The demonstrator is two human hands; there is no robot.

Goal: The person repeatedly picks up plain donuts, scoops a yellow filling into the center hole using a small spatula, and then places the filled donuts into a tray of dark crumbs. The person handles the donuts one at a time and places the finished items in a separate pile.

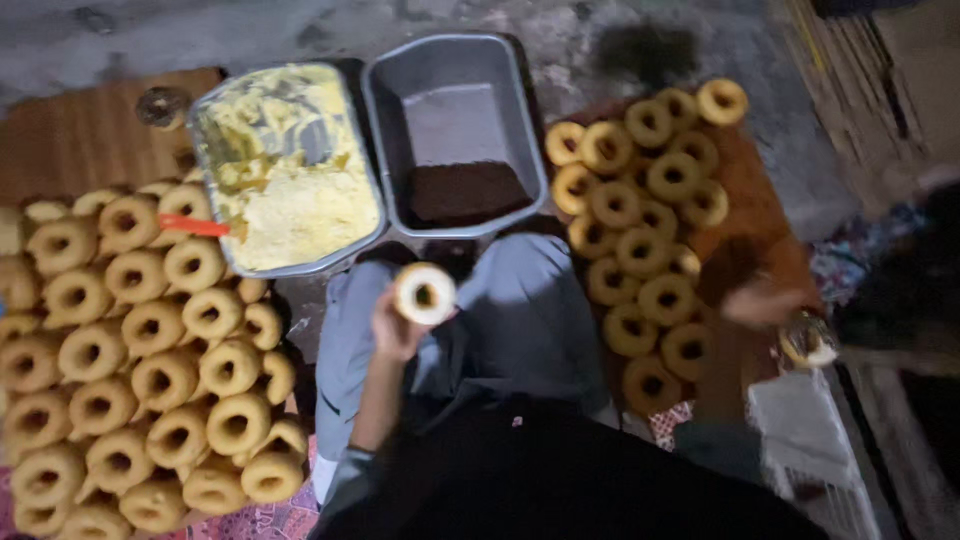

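Loosely pinched in the left hand (393, 325), a ring doughnut (425, 292) sits upright at frame centre, pale-faced, golden-rimmed. That light grip could drop it onto the grey lap. Rightward, the right hand (762, 303) blurs over the plain doughnuts (640, 215); whether it holds anything I cannot tell.

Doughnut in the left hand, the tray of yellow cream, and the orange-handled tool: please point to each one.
doughnut (425, 293), head view, on its pale front ring.
tray of yellow cream (205, 150), head view, on its metal left rim.
orange-handled tool (192, 226), head view, on the handle.
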